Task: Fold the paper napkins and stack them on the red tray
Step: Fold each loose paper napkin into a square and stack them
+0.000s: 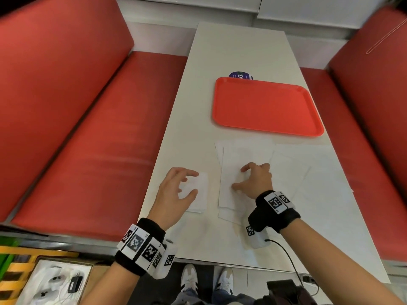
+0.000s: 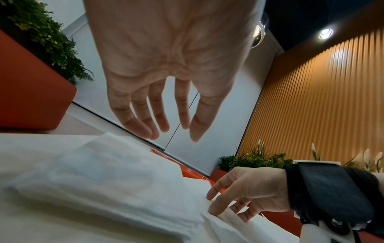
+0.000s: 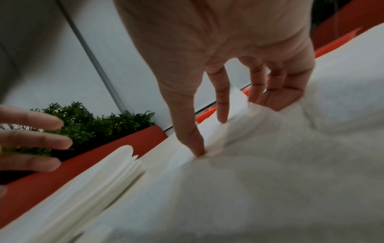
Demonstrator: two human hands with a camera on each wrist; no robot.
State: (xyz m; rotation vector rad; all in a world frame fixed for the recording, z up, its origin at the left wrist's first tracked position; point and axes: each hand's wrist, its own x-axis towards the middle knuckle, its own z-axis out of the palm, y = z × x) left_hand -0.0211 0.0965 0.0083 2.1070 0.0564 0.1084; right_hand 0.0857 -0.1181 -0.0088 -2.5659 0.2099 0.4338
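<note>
The red tray (image 1: 264,106) lies bare at the middle right of the white table (image 1: 237,47). A small stack of folded napkins (image 1: 201,194) sits near the table's left edge, and my left hand (image 1: 193,181) hovers just over it with fingers spread, holding nothing. Several unfolded napkins (image 1: 290,172) overlap on the near right. My right hand (image 1: 239,177) rests on the top sheet. In the right wrist view its thumb and fingertips (image 3: 199,151) press into the sheet (image 3: 270,164), which rumples between them. The folded stack (image 2: 104,172) fills the left wrist view under my left hand (image 2: 172,131).
Red padded benches (image 1: 88,128) flank the table on both sides. A purple round sticker (image 1: 240,75) peeks out behind the tray. A black cable (image 1: 286,254) runs off the near table edge. An open box of devices (image 1: 55,282) sits on the floor, lower left.
</note>
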